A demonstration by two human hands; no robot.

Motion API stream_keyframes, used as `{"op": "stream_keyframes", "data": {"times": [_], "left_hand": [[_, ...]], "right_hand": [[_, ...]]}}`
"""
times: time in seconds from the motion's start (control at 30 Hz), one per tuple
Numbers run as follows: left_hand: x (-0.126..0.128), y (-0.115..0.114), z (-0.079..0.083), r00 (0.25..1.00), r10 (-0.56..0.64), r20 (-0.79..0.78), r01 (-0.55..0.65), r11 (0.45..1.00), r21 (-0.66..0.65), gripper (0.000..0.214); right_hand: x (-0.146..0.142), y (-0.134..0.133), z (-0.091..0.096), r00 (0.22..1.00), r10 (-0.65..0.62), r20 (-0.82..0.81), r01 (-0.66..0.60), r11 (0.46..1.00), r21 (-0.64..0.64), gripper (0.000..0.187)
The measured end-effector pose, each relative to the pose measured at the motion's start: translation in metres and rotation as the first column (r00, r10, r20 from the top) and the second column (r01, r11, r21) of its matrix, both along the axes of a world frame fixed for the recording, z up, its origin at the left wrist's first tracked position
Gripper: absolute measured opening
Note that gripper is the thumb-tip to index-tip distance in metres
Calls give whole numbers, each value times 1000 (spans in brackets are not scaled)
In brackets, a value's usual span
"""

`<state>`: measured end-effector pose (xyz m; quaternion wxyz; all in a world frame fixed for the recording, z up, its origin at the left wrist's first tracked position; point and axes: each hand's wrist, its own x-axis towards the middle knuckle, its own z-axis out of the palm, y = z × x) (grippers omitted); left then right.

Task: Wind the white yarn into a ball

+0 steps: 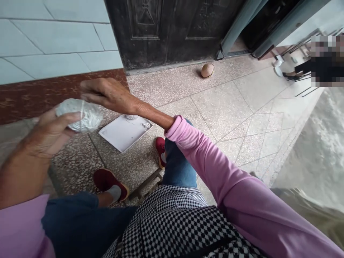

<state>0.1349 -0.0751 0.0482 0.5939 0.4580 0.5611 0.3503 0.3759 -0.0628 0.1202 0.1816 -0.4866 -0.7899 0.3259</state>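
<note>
A round, shiny ball of whitish string or plastic twine [92, 116] rests in my left hand [55, 125], the thumb lying across its front. A pale strand runs up and down over the ball's face. Just above and beyond it is my right hand [103, 92], its fingers curled inward and blurred by motion. Whether a strand lies in those fingers is too blurred to see. On the floor below sits a shallow white tray [122, 138] with a whitish lump at its back edge and a small crumpled white piece [146, 125] at its right corner.
My red shoes [110, 182] flank the tray's near side. A round tan object [208, 70] lies on the speckled floor by the dark door [172, 32]. A tiled wall [61, 39] rises at the left. Another person [326, 68] sits far right.
</note>
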Motion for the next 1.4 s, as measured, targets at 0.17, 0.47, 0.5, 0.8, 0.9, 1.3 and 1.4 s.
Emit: {"op": "stream_keyframes", "data": {"times": [0.17, 0.47, 0.5, 0.8, 0.9, 1.3, 1.4], "left_hand": [[-2, -6, -7, 991, -79, 103, 84, 996, -38, 79], [-11, -13, -20, 952, -255, 171, 256, 967, 19, 102], [-10, -14, -19, 947, -268, 176, 266, 963, 35, 103], [5, -17, -15, 955, -205, 214, 176, 973, 149, 82], [2, -20, -8, 955, -203, 218, 179, 976, 126, 73], [-11, 7, 4, 959, 119, 257, -199, 930, 309, 116], [-16, 12, -5, 956, 188, 227, -256, 911, 324, 116]], "right_hand": [[8, 7, -16, 1000, 1, -23, -1, 999, 42, 28], [-5, 13, -49, 979, 116, -170, -108, 993, 54, 24], [-7, 13, -52, 976, 117, -186, -106, 992, 67, 26], [7, 17, -55, 970, 104, -219, -88, 993, 80, 34], [12, 21, -57, 953, 110, -281, -84, 991, 104, 37], [-33, 35, -122, 882, 220, -418, -185, 975, 122, 68], [-41, 17, -124, 887, 267, -377, -254, 963, 86, 61]]}}
